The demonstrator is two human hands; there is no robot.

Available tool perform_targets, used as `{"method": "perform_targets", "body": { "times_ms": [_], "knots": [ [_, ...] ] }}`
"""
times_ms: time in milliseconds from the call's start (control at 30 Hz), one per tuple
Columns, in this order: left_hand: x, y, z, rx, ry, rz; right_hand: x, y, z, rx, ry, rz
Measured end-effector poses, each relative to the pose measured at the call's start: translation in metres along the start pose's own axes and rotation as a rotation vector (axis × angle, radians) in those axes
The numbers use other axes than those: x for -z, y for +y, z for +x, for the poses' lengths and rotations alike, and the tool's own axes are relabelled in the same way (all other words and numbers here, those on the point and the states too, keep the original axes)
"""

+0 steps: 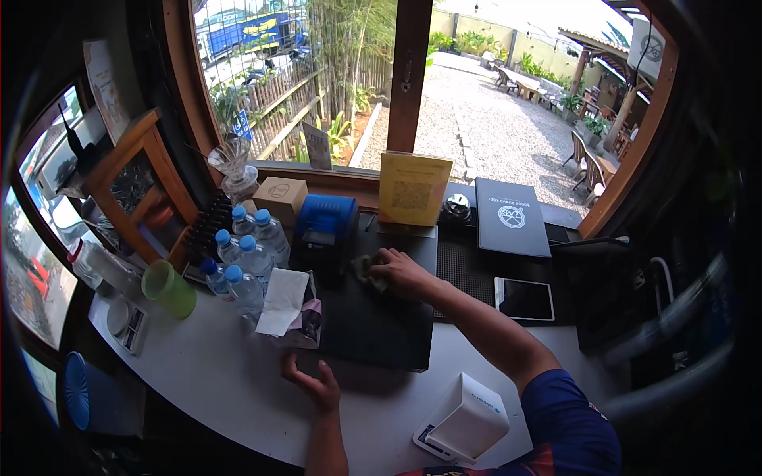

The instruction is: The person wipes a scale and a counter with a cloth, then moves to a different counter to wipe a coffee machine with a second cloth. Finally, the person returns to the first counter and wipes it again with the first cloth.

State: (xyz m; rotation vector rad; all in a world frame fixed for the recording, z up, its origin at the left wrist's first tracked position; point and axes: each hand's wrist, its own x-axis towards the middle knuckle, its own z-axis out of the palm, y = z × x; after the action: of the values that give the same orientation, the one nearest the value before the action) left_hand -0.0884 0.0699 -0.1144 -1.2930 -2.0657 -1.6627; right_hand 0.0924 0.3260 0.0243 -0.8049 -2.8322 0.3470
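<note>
My right hand [401, 274] is closed on a bunched greenish cloth [371, 274], pressed to the top of a flat black box [373, 329]. Beside the front left corner of that box is my left hand [315, 385], its thumb and fingers apart and nothing visible in them. Just beyond it stands a tissue pack [309, 325] with a white tissue [282, 303] sticking out. A blue and black device [324, 226] sits at the back of the black box, near a yellow QR-code sign [413, 189].
Several water bottles [252, 258] and a green cup [169, 289] stand on the left. A white stand [468, 416] is at the front of the white counter [214, 373]. To the right lie a tablet [524, 300], a dark menu [512, 216] and a bell [456, 208].
</note>
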Motion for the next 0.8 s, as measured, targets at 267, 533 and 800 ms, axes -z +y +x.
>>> {"method": "perform_targets", "body": {
  "times_ms": [267, 533, 800],
  "knots": [
    [-0.001, -0.003, 0.000, -0.016, -0.031, 0.007, 0.050, 0.008, 0.049, -0.201, 0.709, 0.862],
    [-0.004, -0.006, 0.000, -0.009, -0.001, -0.018, 0.031, -0.014, 0.087, -0.485, 0.510, 1.225],
    [-0.005, -0.004, 0.002, -0.035, -0.016, -0.021, 0.013, -0.014, 0.068, -0.281, 0.547, 0.423]
  ]
}}
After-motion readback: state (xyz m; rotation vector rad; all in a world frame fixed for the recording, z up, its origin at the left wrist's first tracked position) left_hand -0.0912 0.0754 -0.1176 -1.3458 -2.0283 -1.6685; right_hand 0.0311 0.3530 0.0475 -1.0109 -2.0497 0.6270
